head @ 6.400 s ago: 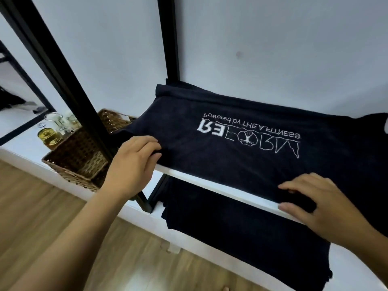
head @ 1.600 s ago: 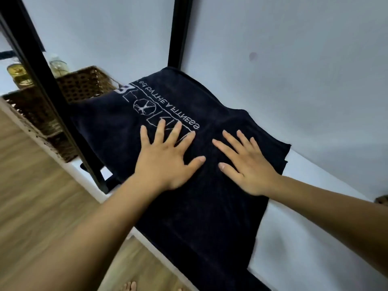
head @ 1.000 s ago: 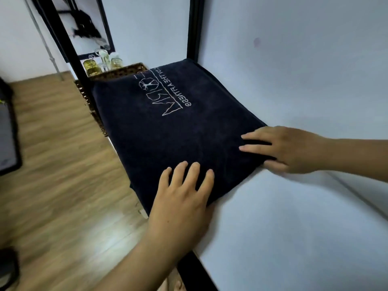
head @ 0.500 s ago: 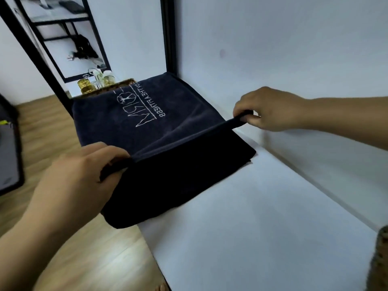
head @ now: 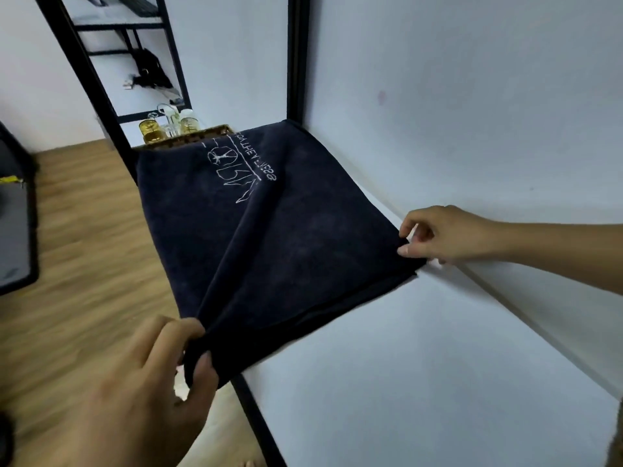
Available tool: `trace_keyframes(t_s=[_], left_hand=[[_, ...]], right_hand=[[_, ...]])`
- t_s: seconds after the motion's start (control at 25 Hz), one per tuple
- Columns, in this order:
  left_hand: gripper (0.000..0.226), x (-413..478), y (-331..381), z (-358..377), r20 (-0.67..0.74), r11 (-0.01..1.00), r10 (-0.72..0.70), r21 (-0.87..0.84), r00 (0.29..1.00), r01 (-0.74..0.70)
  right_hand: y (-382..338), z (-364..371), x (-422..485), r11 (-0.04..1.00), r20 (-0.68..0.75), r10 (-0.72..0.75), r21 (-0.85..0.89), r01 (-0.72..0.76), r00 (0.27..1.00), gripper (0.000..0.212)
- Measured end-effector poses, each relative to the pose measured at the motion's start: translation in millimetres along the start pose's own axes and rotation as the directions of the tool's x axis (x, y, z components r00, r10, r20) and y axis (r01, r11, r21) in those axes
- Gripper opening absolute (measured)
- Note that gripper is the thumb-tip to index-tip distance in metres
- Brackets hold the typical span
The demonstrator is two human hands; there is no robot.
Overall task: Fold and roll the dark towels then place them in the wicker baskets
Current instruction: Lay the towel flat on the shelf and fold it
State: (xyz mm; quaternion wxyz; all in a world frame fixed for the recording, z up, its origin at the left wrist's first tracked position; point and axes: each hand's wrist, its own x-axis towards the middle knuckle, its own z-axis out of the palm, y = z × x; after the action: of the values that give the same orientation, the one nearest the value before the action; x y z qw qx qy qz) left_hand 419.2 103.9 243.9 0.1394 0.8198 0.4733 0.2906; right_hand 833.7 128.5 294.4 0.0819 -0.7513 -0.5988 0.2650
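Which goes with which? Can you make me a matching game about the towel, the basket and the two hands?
Things:
1. dark towel
2. wicker basket
3. left hand
4. right hand

Where or how:
A. pinches the towel's corner beside the wall
B. lies on the white shelf
C. peeks out behind the towel's far end
D. grips the towel's corner at the shelf's front edge

Pairs: 1-B, 2-C, 3-D, 4-A
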Motion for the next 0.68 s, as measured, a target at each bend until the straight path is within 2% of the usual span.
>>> trace_keyframes(t_s=[0.04, 0.12, 0.16, 0.28, 0.32, 0.4, 0.44, 0.48, 0.52, 0.56, 0.64, 0.68], left_hand=[[0.017, -0.8, 3.0, 6.0, -0.019, 0.995, -0.082, -0.053, 0.996, 0.081], [0.023, -2.3, 3.0, 13.4, 0.033, 0.971, -0.177, -0.155, 0.984, 0.181], [0.026, -2.0, 3.9, 10.7, 0.005, 0.978, -0.132, -0.160, 0.991, 0.131], [0.021, 2.8, 17.2, -8.6, -0.145, 0.989, 0.148, 0.024, 0.978, -0.146], [0.023, 1.5, 16.2, -7.6, -0.091, 0.976, 0.214, 0.058, 0.973, -0.209], [0.030, -5.2, 11.5, -0.9, 0.164, 0.964, 0.247, 0.055, 0.955, -0.259], [0.029, -9.9, 6.3, 0.9, 0.272, 0.974, 0.220, -0.011, 0.937, -0.226], [0.018, -6.8, 2.0, -3.4, 0.293, 0.985, 0.165, -0.093, 0.942, -0.144], [0.004, 2.5, -3.1, -6.3, 0.258, 0.977, 0.111, -0.205, 0.960, -0.057], [0.012, 18.9, -7.9, -9.8, 0.139, 0.965, 0.030, -0.262, 0.990, 0.007], [0.012, 70.4, -23.1, -6.7, -0.110, 0.970, -0.136, -0.219, 0.985, 0.109], [0.012, 98.8, -32.9, 0.0, -0.154, 0.988, -0.116, -0.118, 0.981, 0.098]], right_hand=[[1.3, 3.6, 1.6, 0.999, 0.042, 0.040, -0.002, -0.040, 0.998, 0.024], [-4.1, 1.3, 3.6, 0.995, 0.124, 0.101, -0.006, -0.101, 0.987, 0.027], [-7.3, -6.7, 4.6, 0.992, 0.147, 0.129, -0.016, -0.128, 0.981, 0.025], [-8.6, -34.7, 5.4, 0.981, 0.137, 0.164, -0.128, -0.146, 0.977, 0.021], [-7.8, -34.9, 5.8, 0.966, 0.138, 0.163, -0.224, -0.129, 0.977, 0.021], [-4.9, -25.3, 6.5, 0.902, 0.145, 0.177, -0.420, -0.102, 0.974, 0.022], [-6.3, -21.5, 6.7, 0.867, 0.131, 0.183, -0.488, -0.097, 0.974, 0.023], [-8.7, -20.7, 6.8, 0.835, 0.094, 0.172, -0.542, -0.094, 0.981, 0.025], [-11.9, -20.8, 5.2, 0.800, 0.040, 0.124, -0.595, -0.076, 0.992, 0.028], [-15.6, -19.1, 3.4, 0.769, 0.003, 0.012, -0.639, -0.007, 1.000, 0.031], [-22.7, -5.9, -3.6, 0.779, 0.071, -0.213, -0.589, 0.214, 0.974, 0.045], [-29.8, 4.2, -10.1, 0.788, 0.164, -0.250, -0.538, 0.299, 0.954, 0.058]])
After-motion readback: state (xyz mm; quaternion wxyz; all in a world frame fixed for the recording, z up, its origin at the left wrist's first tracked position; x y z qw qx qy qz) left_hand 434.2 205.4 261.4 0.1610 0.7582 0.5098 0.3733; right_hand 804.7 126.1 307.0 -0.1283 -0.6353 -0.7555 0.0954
